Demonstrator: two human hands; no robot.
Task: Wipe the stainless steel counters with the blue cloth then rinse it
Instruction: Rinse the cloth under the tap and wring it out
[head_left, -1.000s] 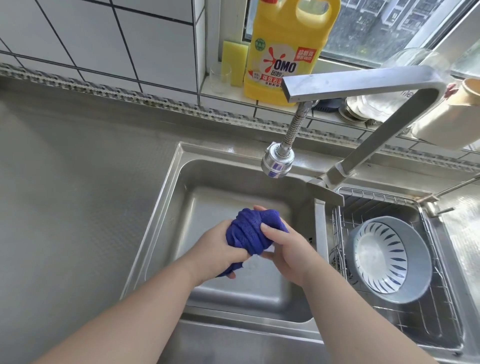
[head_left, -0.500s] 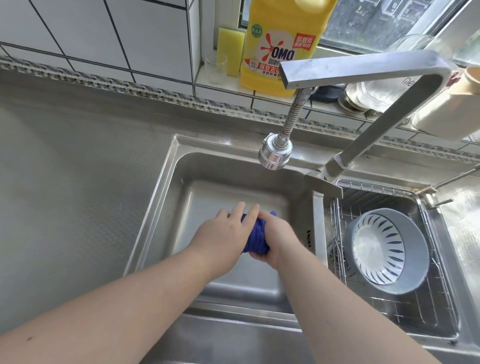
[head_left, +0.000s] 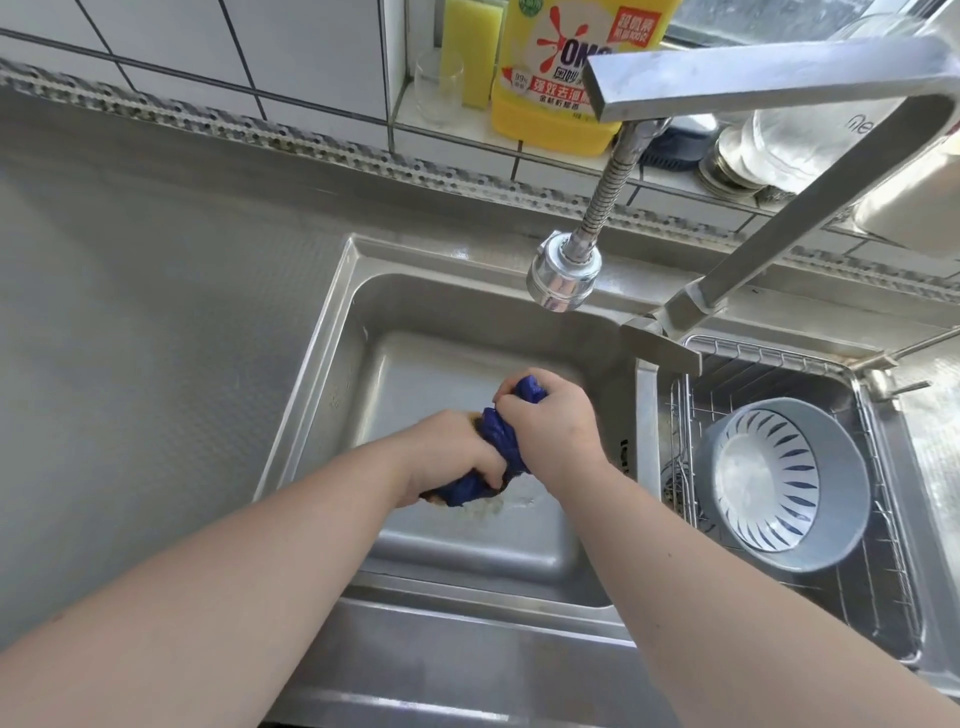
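The blue cloth (head_left: 501, 441) is twisted into a tight roll over the left sink basin (head_left: 332, 332). My left hand (head_left: 449, 457) grips its lower end and my right hand (head_left: 548, 426) grips its upper end, both fists closed around it. Dirty water drips from the cloth onto the basin floor below. The faucet head (head_left: 563, 275) hangs above and behind my hands; no water runs from it. The stainless steel counter (head_left: 145, 338) stretches to the left of the sink.
A grey and white bowl (head_left: 784, 486) lies in a wire rack (head_left: 893, 587) in the right basin. On the sill stand a yellow detergent bottle (head_left: 556, 83), a yellow sponge (head_left: 472, 47), a small glass (head_left: 438, 88) and jars (head_left: 769, 150).
My hands shifted from pressing the bunched cloth together to wringing it, left hand low and right hand high. Dirty water now shows on the basin floor. The camera tilted down slightly.
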